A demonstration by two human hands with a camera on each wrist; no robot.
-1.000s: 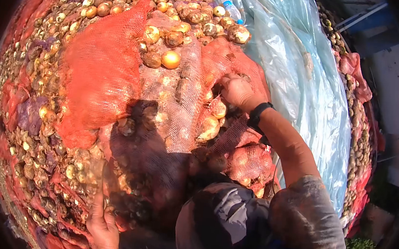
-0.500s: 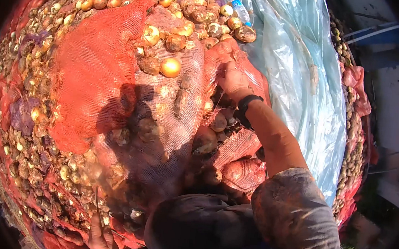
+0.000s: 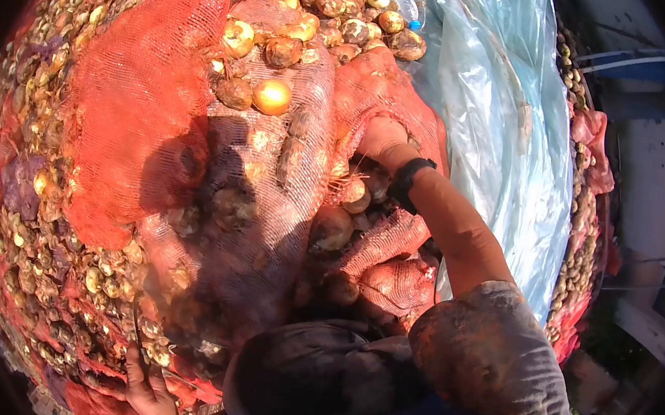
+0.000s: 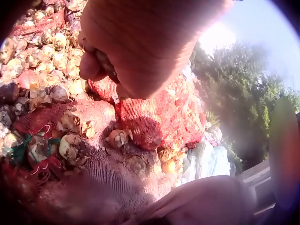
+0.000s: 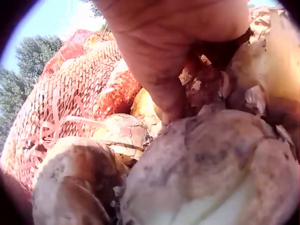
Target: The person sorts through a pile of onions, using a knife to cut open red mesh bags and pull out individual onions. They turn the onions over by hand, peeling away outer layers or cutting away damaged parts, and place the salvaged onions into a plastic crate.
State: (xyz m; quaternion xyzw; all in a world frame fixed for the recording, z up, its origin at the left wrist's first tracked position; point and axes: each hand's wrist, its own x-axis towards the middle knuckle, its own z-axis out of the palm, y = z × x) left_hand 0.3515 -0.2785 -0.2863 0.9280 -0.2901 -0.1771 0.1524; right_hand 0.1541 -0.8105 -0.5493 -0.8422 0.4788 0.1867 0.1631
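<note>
In the head view my right hand (image 3: 384,142) reaches into a torn opening of a red mesh bag (image 3: 375,85), its fingertips hidden. The right wrist view has the hand (image 5: 173,51) low among onions, the thumb side close to a large dirty onion (image 5: 211,173); whether it grips one is not visible. Beside it is the bag's mesh (image 5: 75,89). At lower left of the head view, my left hand (image 3: 149,401) holds a thin, dark, curved blade (image 3: 137,323). The left wrist view shows that hand (image 4: 136,47) with fingers curled round a dark handle (image 4: 107,66).
A full red mesh bag (image 3: 139,111) and a paler mesh bag (image 3: 273,163) lie left of the right hand. Loose onions (image 3: 272,96) rest on top. Bluish plastic sheeting (image 3: 504,143) runs along the right, with a plastic bottle (image 3: 402,0) at its upper edge.
My right hand has moved from the edge of the bag's opening deeper inside it. The left hand, still holding the blade, sits a little farther left and lower in the head view.
</note>
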